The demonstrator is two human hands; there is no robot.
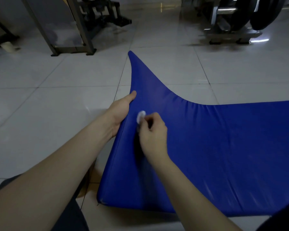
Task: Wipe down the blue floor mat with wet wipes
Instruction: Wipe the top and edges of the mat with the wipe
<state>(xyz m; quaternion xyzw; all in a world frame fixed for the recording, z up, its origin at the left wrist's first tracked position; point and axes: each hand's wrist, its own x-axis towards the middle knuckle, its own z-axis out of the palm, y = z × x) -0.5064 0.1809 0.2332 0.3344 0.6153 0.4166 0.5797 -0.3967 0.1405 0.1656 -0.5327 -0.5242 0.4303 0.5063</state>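
A pale tiled floor (40,114) is seen under dim light. A grey metal frame (70,30) and a bulky machine (232,22) stand at the far side, well apart from the work.

The right hand (153,130) is closed on a small white wet wipe (141,116), which is bunched into a wad and pinched between the thumb and curled fingers. The wad is pressed against the blue floor mat (223,147) just beside its left edge. The bunching is judged to give a firm pad, so that pressure can be put on one spot.

The left hand (122,110) is clamped on that same edge, near the wipe, with the thumb laid on top and the fingers hidden beneath. By this grip the edge is raised off the floor, and the far left corner (132,57) is drawn up into a peak. The cover is thereby pulled taut and tilted toward the person. This is judged to bring the border within easier reach and to stop the mat from sliding under the rubbing.

The rest of the mat is laid flat on the tiles and is cut off by the right of the view. Faint pale streaks are seen on that part, though whether they are dirt or glare cannot be told. Only a small patch near the edge is covered by the wipe, so most of the surface is judged to be left to do.
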